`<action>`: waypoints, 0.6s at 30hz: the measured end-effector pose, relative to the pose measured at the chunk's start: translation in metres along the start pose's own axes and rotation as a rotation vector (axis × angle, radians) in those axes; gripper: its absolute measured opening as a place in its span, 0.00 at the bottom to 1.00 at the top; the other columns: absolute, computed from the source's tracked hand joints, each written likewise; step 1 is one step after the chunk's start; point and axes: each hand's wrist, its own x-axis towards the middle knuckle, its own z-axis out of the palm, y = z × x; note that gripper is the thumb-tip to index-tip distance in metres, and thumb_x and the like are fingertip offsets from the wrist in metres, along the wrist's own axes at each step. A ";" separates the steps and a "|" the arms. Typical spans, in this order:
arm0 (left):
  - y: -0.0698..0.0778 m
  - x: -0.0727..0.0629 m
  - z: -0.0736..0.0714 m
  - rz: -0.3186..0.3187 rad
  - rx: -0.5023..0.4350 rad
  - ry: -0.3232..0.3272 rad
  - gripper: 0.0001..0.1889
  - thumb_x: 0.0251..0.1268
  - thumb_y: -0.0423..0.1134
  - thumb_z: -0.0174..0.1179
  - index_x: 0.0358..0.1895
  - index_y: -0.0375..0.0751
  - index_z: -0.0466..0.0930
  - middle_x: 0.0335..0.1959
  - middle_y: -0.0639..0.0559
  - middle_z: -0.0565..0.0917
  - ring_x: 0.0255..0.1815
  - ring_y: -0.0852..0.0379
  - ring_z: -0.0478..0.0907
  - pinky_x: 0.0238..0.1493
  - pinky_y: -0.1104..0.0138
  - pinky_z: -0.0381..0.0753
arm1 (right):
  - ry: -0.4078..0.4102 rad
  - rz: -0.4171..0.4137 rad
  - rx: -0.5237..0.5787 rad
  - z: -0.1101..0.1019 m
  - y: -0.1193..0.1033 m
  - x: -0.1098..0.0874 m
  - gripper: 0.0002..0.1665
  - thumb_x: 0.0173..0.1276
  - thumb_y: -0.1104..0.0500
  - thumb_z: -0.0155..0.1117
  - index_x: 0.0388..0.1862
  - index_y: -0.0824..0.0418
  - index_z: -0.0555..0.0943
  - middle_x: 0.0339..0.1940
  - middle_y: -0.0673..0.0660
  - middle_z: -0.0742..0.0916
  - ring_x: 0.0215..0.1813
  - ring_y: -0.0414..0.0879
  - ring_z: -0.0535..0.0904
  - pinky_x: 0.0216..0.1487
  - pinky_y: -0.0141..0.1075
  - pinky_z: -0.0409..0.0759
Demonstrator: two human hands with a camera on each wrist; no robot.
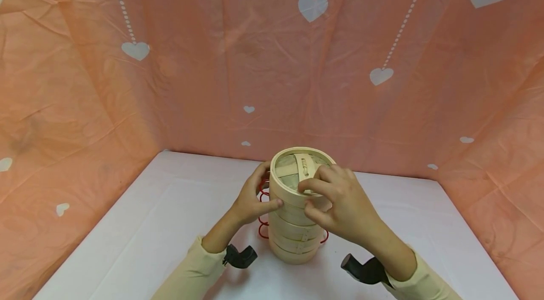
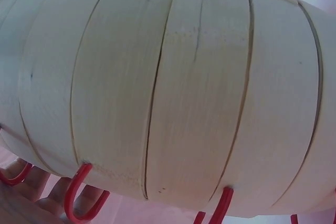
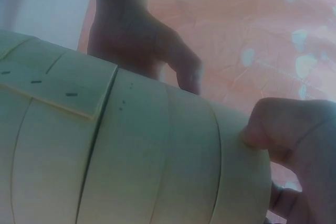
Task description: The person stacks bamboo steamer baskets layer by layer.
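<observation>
A tall stack of round bamboo steamers (image 1: 293,231) stands upright, topped by a woven lid (image 1: 284,169) with a flat strap handle (image 1: 303,167). My left hand (image 1: 248,201) grips the stack's upper left side, thumb in front and fingers round the back. At the lid's near right rim, my right hand (image 1: 346,205) has its curled fingers over the top and its thumb on the outer side; the thumb (image 3: 258,132) touches the top band in the right wrist view. Red cord loops (image 2: 73,195) stick out of the stack's side near my left fingers (image 2: 47,203).
The stack stands on a white-covered table (image 1: 170,210). A pink cloth with pale hearts (image 1: 312,8) hangs behind and on both sides. Each wrist carries a black camera mount, the left one (image 1: 241,257) close to the stack's base.
</observation>
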 end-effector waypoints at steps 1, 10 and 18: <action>0.000 0.000 0.000 0.000 0.000 -0.001 0.46 0.50 0.61 0.66 0.68 0.36 0.62 0.57 0.38 0.75 0.56 0.50 0.73 0.57 0.62 0.76 | 0.001 -0.002 -0.001 0.000 0.000 0.000 0.14 0.45 0.61 0.66 0.32 0.47 0.82 0.26 0.42 0.73 0.38 0.39 0.72 0.41 0.41 0.66; 0.001 -0.001 -0.001 -0.006 0.030 -0.003 0.46 0.50 0.63 0.66 0.68 0.39 0.63 0.58 0.40 0.76 0.57 0.50 0.73 0.58 0.54 0.75 | -0.004 -0.022 0.009 0.000 0.002 0.001 0.14 0.46 0.61 0.66 0.33 0.47 0.82 0.27 0.42 0.75 0.39 0.40 0.72 0.42 0.41 0.66; 0.002 0.000 -0.010 0.025 0.113 0.025 0.44 0.55 0.65 0.59 0.68 0.36 0.64 0.63 0.39 0.73 0.63 0.42 0.72 0.59 0.50 0.75 | 0.067 0.026 0.016 -0.007 0.016 0.001 0.17 0.47 0.54 0.68 0.39 0.52 0.83 0.33 0.47 0.80 0.38 0.41 0.72 0.39 0.41 0.69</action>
